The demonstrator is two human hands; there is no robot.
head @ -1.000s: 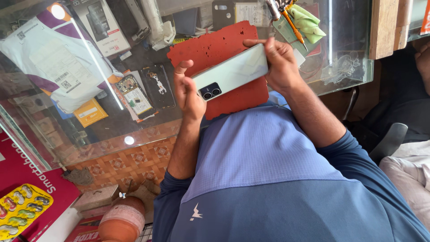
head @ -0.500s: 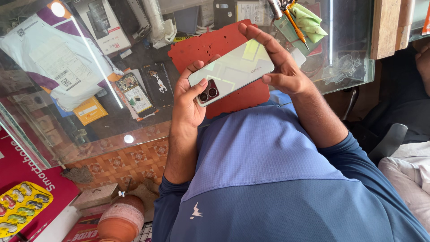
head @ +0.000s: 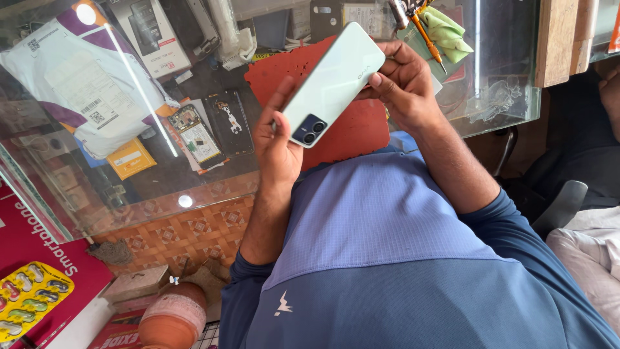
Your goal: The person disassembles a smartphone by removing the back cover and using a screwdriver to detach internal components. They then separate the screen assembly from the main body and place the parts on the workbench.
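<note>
1. Above the glass surface (head: 504, 97), both hands held a pale green phone (head: 332, 84) with its back facing up, tilted so the camera end pointed down and to the left.
2. The left hand (head: 278, 139) had its grip closed on the phone's lower end, by the dark twin-lens camera block, with the fingers behind the phone and the thumb at its edge.
3. The right hand (head: 403, 84) had its grip closed on the phone's upper end, thumb on the back face and fingers curled round the far edge.
4. Under the phone, a red mat (head: 352, 126) lay on the surface, dotted with small holes.
5. Left of the mat, beneath the glass, lay an opened phone body (head: 197, 136) showing its circuit board, with a dark back cover (head: 229, 123) just beside it.
6. Further left lay a white-and-purple mailer bag (head: 71, 84) and a small yellow card (head: 131, 158).
7. Beyond the right hand, a green cloth (head: 449, 32) and an orange-handled screwdriver (head: 427, 39) rested near the far edge.
8. Down on the lower left stood a clay pot (head: 173, 318), near a yellow blister pack (head: 29, 304) on a red box (head: 39, 239).
9. The person wore a blue shirt (head: 400, 258).
</note>
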